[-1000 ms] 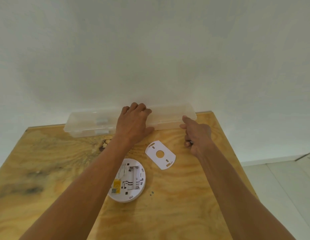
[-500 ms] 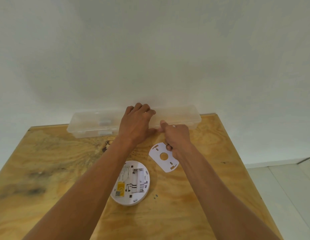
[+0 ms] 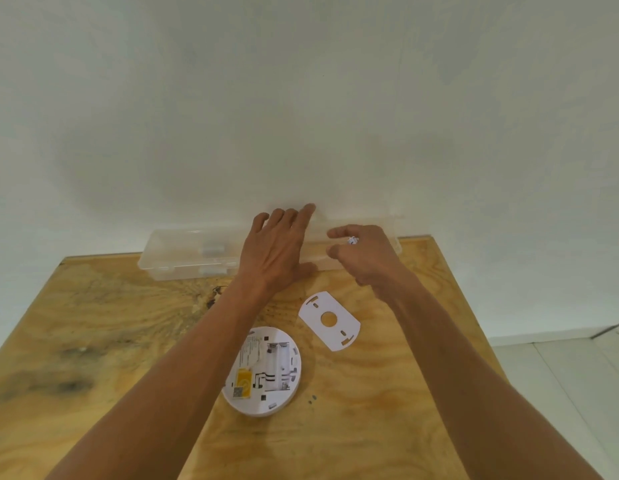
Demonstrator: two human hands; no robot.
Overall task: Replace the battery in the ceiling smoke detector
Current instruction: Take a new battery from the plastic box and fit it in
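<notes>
The white round smoke detector (image 3: 263, 372) lies back-up on the plywood table (image 3: 93, 341), its battery bay showing no battery. Its white mounting plate (image 3: 330, 320) lies just to the right. A long clear plastic box (image 3: 183, 254) stands at the table's far edge against the wall. My left hand (image 3: 273, 251) rests on the box's middle, fingers straight over the lid and thumb at the front. My right hand (image 3: 367, 258) is at the box's right part, forefinger and thumb apart near the lid's front edge, other fingers curled. A small pale thing shows at its knuckles.
A white wall rises directly behind the table. The table's right edge drops to a pale tiled floor (image 3: 560, 375). Dark stains mark the wood on the left, and bare wood lies in front of the detector.
My right hand has moved from the table by the mounting plate up to the box's right part. My left hand has stayed on the box.
</notes>
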